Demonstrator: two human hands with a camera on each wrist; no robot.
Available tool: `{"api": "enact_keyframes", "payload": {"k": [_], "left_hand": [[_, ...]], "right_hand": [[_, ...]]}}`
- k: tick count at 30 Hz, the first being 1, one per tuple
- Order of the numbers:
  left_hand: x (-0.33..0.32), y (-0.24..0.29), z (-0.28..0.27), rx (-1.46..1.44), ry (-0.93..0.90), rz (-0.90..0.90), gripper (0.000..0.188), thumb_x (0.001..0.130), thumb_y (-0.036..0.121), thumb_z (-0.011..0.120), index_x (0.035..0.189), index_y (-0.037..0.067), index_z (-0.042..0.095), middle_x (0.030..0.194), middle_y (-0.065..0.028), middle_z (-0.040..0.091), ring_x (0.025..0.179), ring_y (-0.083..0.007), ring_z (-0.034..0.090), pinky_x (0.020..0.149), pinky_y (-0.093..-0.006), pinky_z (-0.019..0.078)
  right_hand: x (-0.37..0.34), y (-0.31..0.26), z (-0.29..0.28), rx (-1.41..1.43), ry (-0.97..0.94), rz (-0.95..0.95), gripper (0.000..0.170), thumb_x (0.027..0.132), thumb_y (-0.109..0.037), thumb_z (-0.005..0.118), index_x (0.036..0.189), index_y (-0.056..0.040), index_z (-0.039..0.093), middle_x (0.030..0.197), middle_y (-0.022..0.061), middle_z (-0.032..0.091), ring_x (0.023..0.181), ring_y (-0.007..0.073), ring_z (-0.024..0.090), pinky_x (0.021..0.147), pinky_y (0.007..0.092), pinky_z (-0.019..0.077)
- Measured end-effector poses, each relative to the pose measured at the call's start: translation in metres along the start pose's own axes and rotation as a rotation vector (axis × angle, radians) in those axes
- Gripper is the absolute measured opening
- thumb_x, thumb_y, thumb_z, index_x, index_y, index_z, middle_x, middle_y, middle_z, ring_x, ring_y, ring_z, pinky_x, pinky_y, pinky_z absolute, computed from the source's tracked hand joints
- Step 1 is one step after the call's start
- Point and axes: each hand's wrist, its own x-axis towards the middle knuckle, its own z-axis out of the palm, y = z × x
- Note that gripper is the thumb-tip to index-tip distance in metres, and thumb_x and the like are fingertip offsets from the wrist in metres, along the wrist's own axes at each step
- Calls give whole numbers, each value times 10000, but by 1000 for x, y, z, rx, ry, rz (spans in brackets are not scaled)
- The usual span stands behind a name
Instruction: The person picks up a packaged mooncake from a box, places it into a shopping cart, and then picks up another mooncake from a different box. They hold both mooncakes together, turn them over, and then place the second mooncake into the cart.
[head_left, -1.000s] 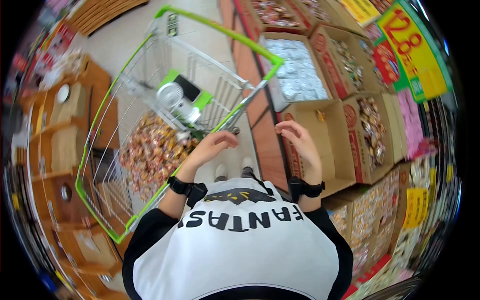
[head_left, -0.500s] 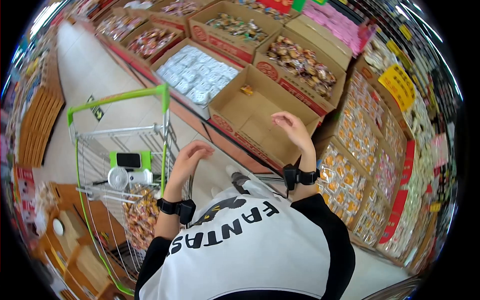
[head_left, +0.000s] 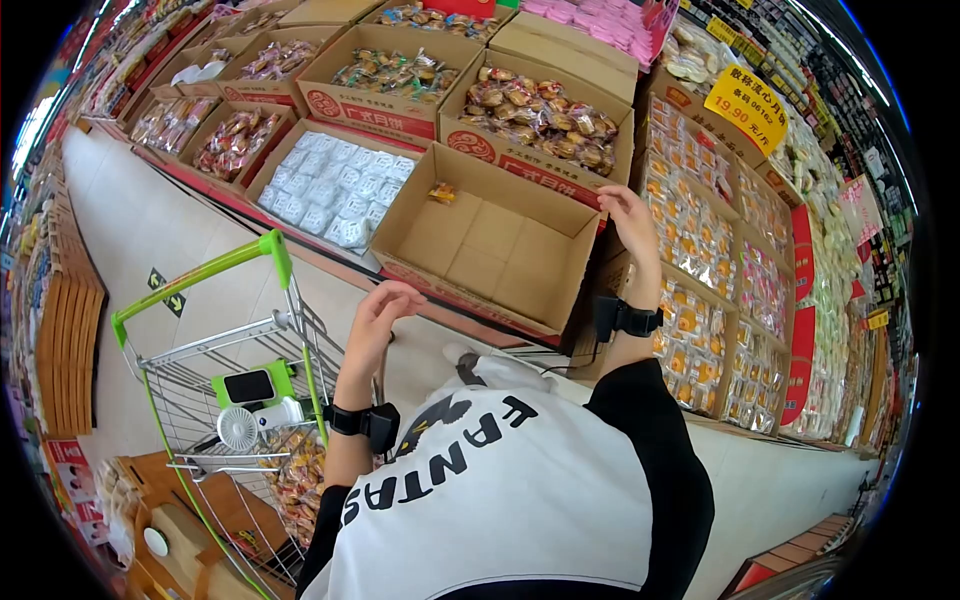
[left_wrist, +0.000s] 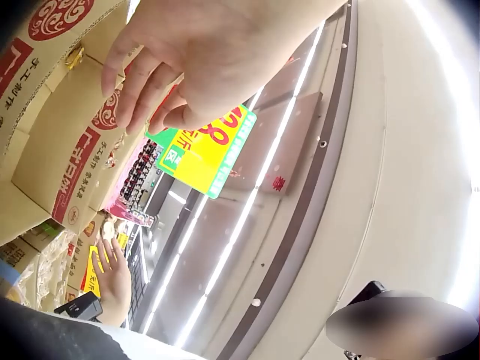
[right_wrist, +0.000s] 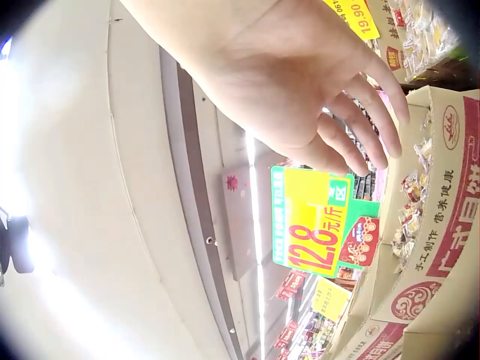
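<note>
My left hand (head_left: 385, 312) is held in the air by the near left corner of a cardboard box (head_left: 480, 245), its fingers loosely bent and holding nothing. Inside the box, at its far left, lies one small yellow wrapped item (head_left: 443, 192). Above the box's right side, my right hand (head_left: 632, 225) hovers with relaxed fingers and nothing in its grasp. The left wrist view shows the left hand (left_wrist: 191, 64) with fingers spread a little, overlapping the box. In the right wrist view the right hand (right_wrist: 300, 90) has its fingers extended and slightly apart.
A shopping cart (head_left: 200, 270) stands at left, carrying a phone (head_left: 248, 386), a small white fan (head_left: 238, 428) and many wrapped pastries (head_left: 300, 485). Around the box are white packets (head_left: 335, 185), a box of wrapped pastries (head_left: 545, 115) and stacked packets (head_left: 690, 320). A yellow price sign (head_left: 748, 108) rises behind.
My view has turned right, so the cart now sits at the lower left and the box is in front of me. Both hands stay raised and have come nearer the box.
</note>
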Motion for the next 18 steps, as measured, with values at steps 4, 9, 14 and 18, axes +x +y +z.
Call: {"api": "enact_keyframes", "payload": {"k": [4,9,14,18], "left_hand": [[13,0,-4,14,4,-6,146,833,60,427,894,0,544,861,-75,584,841,-147,550,772,-266,424],[31,6,-8,17,-8,1,146,832,59,424,893,2,545,869,-80,584,842,-148,551,775,-268,427],[56,6,-16,28,0,-11,155,835,57,419,922,5,536,889,-84,587,846,-151,551,772,-266,430],[81,10,-13,46,-27,-20,160,836,56,416,931,3,532,885,-84,587,839,-153,551,765,-263,432]], "right_hand": [[10,2,1,-22,33,3,187,787,-155,545,912,-23,589,788,56,610,743,124,571,679,245,433],[31,9,-7,-30,102,-38,184,788,-151,531,891,-13,596,756,61,610,704,128,567,662,246,435],[59,18,-22,-54,154,-44,186,786,-145,529,892,-6,591,769,66,615,706,123,564,665,239,434],[87,19,-26,-39,180,-32,189,784,-149,535,892,-5,590,770,67,614,714,127,565,667,241,434]]}}
